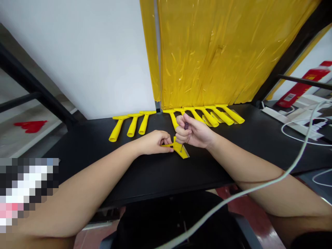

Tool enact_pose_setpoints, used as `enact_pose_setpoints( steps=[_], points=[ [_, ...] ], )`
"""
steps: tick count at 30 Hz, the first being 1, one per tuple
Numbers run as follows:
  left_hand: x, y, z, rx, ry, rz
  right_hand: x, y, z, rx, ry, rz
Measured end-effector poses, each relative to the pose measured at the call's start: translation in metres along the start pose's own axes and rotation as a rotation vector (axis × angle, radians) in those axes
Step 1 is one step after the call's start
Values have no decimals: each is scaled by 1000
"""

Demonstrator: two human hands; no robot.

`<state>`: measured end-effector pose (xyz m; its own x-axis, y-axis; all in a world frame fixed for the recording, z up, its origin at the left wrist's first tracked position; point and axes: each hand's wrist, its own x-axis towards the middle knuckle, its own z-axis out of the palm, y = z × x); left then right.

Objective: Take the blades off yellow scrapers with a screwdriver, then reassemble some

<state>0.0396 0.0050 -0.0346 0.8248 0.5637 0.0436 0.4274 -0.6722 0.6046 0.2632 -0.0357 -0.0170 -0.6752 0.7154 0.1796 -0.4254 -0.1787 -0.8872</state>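
Note:
My left hand (155, 142) is closed around the thin end of a yellow scraper (183, 154), which lies near the middle of the black table with its pale blade edge facing right. My right hand (197, 132) is wrapped in a fist around the dark handle of a screwdriver (186, 126). Its thin shaft points down and the tip meets the scraper's head. Whether a screw sits under the tip is too small to tell. Behind my hands, yellow scraper handles (132, 126) lie in a row, three to the left and several to the right.
The black table (145, 176) ends at a white panel (103, 62) and yellow plastic sheeting (220, 52). A white cable (249, 189) crosses in front of my right forearm. At right stand a red bottle (302, 86) and white strips (282, 122). Black frame bars (49, 100) flank the table.

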Motion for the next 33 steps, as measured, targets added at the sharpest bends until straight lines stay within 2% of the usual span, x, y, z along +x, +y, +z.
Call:
enact_pose_setpoints(
  steps=[11, 15, 20, 23, 26, 29, 33],
  points=[
    [-1, 1, 0, 1, 22, 3, -2, 3, 5, -43, -52, -43],
    [-1, 1, 0, -11, 12, 12, -3, 3, 0, -156, -13, -153],
    [0, 2, -1, -38, -10, 13, -4, 2, -15, -301, -67, -264],
    [-1, 1, -1, -55, -22, 18, -3, 1, -20, -334, -53, -305],
    [-1, 0, -2, -50, -21, 20, -3, 0, -19, -343, -9, -298],
    [-1, -1, -2, -22, -32, 19, -5, 0, -12, -360, -41, -237],
    [-1, -2, -2, -6, -30, 13, -5, 2, 1, -150, -79, -116]
  ],
)
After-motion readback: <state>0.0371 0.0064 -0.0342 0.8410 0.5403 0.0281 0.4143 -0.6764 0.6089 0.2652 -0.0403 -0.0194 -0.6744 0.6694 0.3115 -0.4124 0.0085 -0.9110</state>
